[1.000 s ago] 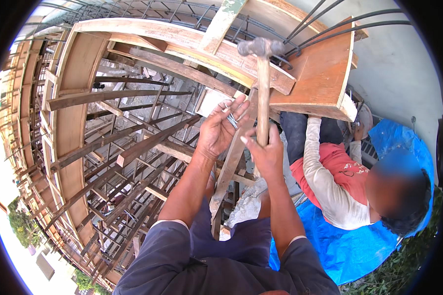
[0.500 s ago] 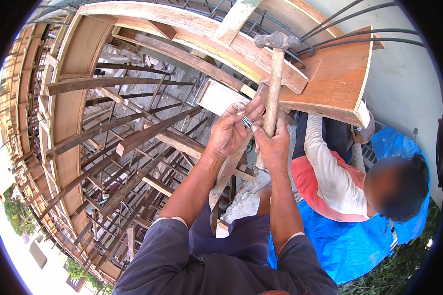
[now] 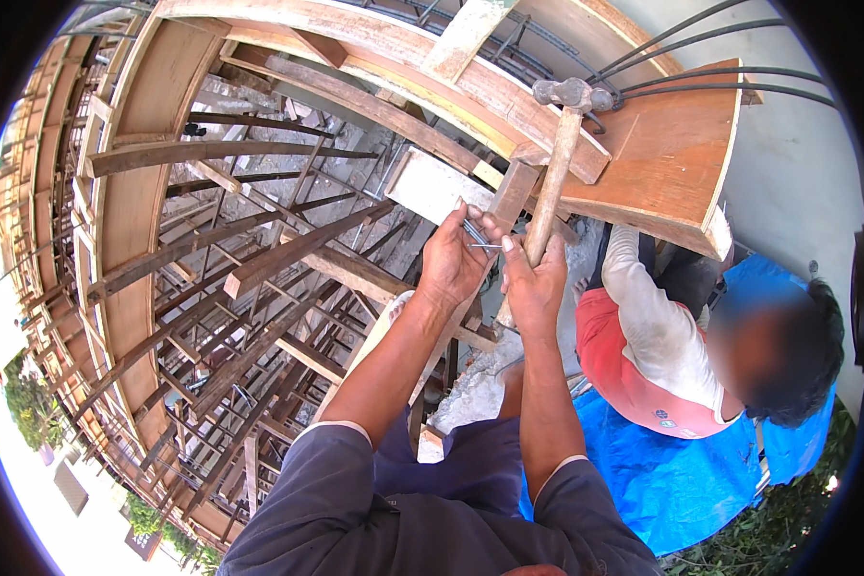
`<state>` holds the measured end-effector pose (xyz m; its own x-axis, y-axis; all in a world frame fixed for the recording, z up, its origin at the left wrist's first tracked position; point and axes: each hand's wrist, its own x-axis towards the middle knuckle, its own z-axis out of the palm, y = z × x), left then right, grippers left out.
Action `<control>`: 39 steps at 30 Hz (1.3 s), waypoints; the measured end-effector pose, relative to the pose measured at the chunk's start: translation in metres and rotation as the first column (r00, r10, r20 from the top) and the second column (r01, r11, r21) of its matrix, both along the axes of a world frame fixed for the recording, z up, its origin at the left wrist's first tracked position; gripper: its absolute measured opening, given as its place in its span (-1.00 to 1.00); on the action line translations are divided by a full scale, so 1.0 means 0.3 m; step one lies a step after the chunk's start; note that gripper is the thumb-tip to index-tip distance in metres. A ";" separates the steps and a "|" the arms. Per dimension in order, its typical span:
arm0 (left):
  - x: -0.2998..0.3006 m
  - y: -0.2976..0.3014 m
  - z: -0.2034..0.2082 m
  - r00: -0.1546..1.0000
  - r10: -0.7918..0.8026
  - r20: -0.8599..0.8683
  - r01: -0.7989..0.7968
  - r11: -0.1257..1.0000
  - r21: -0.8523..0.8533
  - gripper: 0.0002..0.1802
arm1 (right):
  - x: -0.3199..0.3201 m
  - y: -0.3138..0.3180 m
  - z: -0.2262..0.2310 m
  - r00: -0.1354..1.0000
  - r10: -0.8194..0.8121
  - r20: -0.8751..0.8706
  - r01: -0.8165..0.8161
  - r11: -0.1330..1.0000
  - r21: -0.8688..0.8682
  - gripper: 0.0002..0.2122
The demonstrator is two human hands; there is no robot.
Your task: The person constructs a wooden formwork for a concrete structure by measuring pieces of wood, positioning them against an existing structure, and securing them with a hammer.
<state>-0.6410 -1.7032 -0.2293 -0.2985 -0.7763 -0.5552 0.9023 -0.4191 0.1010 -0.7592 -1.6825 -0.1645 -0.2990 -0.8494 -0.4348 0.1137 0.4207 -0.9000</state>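
Note:
My right hand (image 3: 536, 283) is closed around the wooden handle of a hammer (image 3: 555, 182), whose metal head points away from me. A single nail (image 3: 487, 247) lies crosswise between the two hands, its one end at my right thumb. In my left hand (image 3: 451, 264), fingers curled, are more nails (image 3: 473, 230), partly hidden by the fingers. Both hands are close together over a timber brace. Just past them, a wooden block (image 3: 515, 194) stands beside the hammer handle.
Plywood formwork (image 3: 658, 144) with dark steel bars (image 3: 730, 72) extends at the far right. On the left, a lattice of timber props (image 3: 298, 248) drops over a gap. A co-worker in a red and white shirt (image 3: 634, 365) crouches at right, by a blue tarp (image 3: 667, 480).
One nail now sits crosswise, apart from the bunch, and my left fingers have curled in. The hammer has shifted slightly right and nearer in the picture. The co-worker has leaned a little.

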 end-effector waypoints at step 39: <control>-0.094 -1.110 -0.044 -0.319 0.609 0.726 0.615 0.716 -0.331 -0.66 | -0.183 0.018 -0.160 0.997 0.021 0.080 -0.030 0.992 0.119 -0.82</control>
